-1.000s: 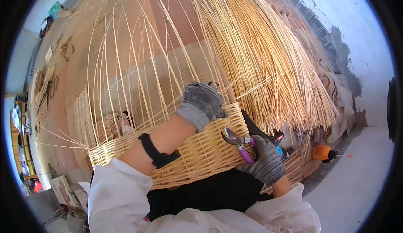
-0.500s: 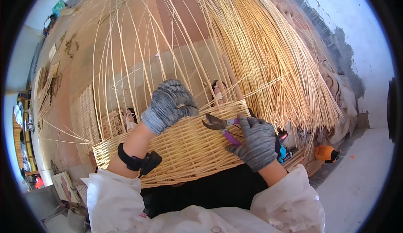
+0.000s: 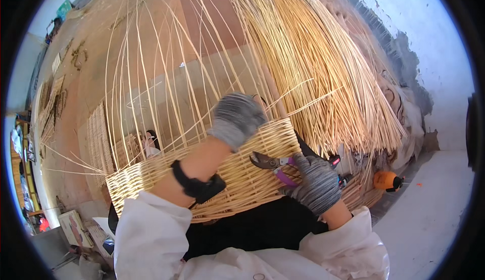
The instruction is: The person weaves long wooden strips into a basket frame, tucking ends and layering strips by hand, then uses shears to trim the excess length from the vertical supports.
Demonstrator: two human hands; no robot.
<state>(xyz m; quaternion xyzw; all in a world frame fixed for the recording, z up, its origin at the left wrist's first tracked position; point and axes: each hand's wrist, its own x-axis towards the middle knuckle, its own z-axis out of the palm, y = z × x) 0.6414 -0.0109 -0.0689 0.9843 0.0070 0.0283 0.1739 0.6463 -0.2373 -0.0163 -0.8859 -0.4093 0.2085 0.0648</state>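
A partly woven panel of pale wicker rods (image 3: 252, 191) lies across my lap, its long upright stakes (image 3: 151, 73) running out away from me. My left hand (image 3: 238, 120), in a grey knit glove, is closed at the panel's far edge towards the right; its fingertips are hidden, so I cannot make out what they grip. In my gloved right hand (image 3: 317, 183) is a pair of pruning shears (image 3: 268, 161) with purple handles. Their dark blades point left over the weave, near the panel's right end.
A big heap of loose rods (image 3: 323, 78) lies at the far right. Beside it are a wooden bar (image 3: 273, 90) and an orange round container (image 3: 386, 181). Woven pieces (image 3: 96, 138) lie on the floor to the left. A white wall (image 3: 434, 53) bounds the right side.
My left hand has moved right along the panel's far edge, bringing its forearm over the weave. My right hand and the shears have shifted slightly right and down.
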